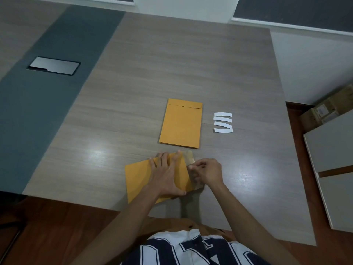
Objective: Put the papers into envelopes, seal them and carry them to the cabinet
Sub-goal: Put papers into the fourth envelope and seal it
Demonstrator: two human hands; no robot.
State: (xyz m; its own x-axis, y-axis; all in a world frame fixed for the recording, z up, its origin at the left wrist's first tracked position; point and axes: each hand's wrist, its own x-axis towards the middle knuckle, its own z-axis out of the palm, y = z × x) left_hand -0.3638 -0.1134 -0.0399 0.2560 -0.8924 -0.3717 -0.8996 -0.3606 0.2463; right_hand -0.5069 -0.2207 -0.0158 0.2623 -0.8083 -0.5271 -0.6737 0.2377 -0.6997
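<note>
The near envelope (139, 180) lay flat on the table (191, 64), close to the front edge & turned at a slant, w/ its flap (191, 163) open at the right end, looking glossy along the strip. Left hand (166, 175) pressed down on the envelope body, fingers straight & spread, tips toward the far side, thumb at the near edge. Right hand (206, 172) sat at the flap, fingers curled in, pinching something small at the flap's edge; couldn't tell if it was a peel strip or the flap itself.

Beyond that, near the table's middle, a stack of envelopes (181, 124) lay flat, flap end away from the person, top one w/ flap folded down. Apart from the near envelope, not touching. Just right of the stack, four white paper strips (223, 122) lay in a short column, slightly curled, close together.

Far left, a dark band (47, 102) ran across the tabletop w/ a metal cover plate (54, 65) set into it. Right of the table stood a low grey cabinet (334, 150), & behind it a cardboard box (328, 108) on the floor. White walls at the far side. Person's shirt (191, 249) showed at the bottom, white w/ dark lettering.
</note>
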